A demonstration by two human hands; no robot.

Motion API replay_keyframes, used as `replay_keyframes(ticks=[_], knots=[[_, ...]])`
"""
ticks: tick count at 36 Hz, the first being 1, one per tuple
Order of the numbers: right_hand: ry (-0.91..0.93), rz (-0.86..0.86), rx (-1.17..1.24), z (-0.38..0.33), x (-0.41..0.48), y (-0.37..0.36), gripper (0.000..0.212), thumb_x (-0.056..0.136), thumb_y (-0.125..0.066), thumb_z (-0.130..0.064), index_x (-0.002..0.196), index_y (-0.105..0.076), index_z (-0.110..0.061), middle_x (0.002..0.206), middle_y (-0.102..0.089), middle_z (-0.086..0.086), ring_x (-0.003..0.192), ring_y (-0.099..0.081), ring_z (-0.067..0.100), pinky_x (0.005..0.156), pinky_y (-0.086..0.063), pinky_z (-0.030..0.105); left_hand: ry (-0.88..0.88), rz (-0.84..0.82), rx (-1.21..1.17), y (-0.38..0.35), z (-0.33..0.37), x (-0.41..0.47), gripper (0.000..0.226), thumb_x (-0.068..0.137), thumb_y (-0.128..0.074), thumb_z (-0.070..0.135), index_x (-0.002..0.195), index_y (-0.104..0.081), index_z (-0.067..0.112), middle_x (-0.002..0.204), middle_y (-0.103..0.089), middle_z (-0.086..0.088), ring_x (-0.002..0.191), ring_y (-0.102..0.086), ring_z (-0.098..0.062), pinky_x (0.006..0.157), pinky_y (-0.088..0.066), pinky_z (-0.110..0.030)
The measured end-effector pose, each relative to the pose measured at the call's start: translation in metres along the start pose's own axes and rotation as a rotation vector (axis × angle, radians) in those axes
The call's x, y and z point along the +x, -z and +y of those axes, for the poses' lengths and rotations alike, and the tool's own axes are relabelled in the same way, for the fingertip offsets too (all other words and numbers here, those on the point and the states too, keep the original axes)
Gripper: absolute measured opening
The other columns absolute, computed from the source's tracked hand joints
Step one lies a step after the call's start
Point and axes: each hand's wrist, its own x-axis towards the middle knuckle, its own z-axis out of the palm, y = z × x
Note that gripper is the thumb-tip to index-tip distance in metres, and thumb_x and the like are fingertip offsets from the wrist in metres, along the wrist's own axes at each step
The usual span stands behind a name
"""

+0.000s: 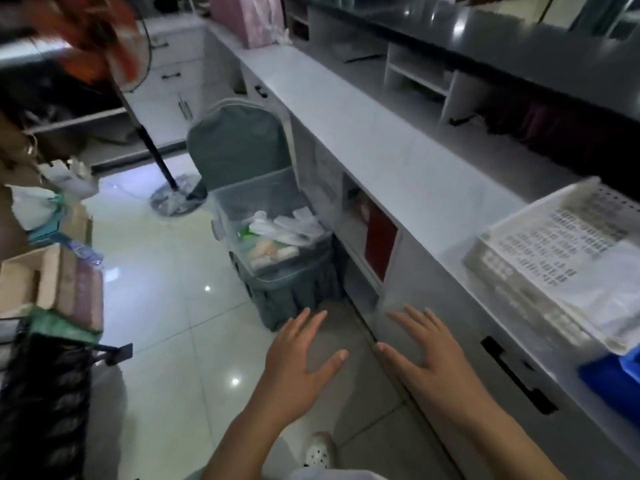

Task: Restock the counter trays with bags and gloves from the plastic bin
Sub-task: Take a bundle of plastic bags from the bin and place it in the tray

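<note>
A clear plastic bin rests on the seat of a grey-covered chair beside the counter; inside lie white plastic packs and some pale orange ones. A white perforated tray holding printed plastic bags stands on the white counter at the right. A blue tray shows at the right edge. My left hand and my right hand hover palm-down, fingers spread, below the chair, both holding nothing.
A standing fan with its pole and round base stands on the tiled floor behind the chair. Cardboard boxes and folded cloth pile up at the left, above a black mesh basket. Drawer handles stick out of the counter front.
</note>
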Motion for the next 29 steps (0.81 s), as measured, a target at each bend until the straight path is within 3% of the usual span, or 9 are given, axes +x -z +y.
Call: replay_keyframes(ticks=[9,13,23,29], knots=[[0.040,-0.130,-0.091,-0.072,0.081,-0.038,0.060,0.089,-0.051,-0.061,0.145,-0.036,-0.044,0.160,-0.023,-0.011,0.150,-0.008,0.012,0.120,-0.017,0.045,0.162,0.043,-0.100,0.060,-0.076,0.027,0.072,0.088,-0.057,0.060,0.151,-0.028,0.042,0.163,-0.017,0.015,0.148,-0.015,-0.004,0.117,-0.015,-0.025],[0.024,-0.155,-0.110,-0.086,0.126,-0.044,0.060,0.090,-0.054,-0.057,0.145,-0.039,-0.039,0.159,-0.026,-0.007,0.149,-0.015,0.014,0.120,-0.018,0.039,0.203,0.039,-0.138,0.074,-0.095,0.055,0.069,0.089,-0.059,0.058,0.150,-0.031,0.040,0.160,-0.022,0.017,0.144,-0.017,-0.001,0.112,-0.016,-0.020],[0.019,-0.257,-0.108,-0.103,0.292,-0.064,0.063,0.089,-0.053,-0.059,0.147,-0.035,-0.040,0.160,-0.024,-0.006,0.149,-0.014,0.016,0.119,-0.020,0.044,0.371,0.025,-0.152,0.130,-0.136,0.170,0.067,0.087,-0.060,0.059,0.147,-0.032,0.047,0.162,-0.017,0.016,0.148,-0.018,-0.007,0.120,-0.021,-0.034],[0.020,-0.322,-0.118,-0.110,0.409,-0.071,0.065,0.089,-0.053,-0.060,0.147,-0.036,-0.038,0.160,-0.027,-0.003,0.149,-0.017,0.017,0.119,-0.021,0.044,0.403,-0.027,-0.068,0.181,-0.149,0.266,0.069,0.086,-0.062,0.057,0.148,-0.033,0.043,0.162,-0.020,0.012,0.148,-0.017,-0.008,0.120,-0.018,-0.031]])
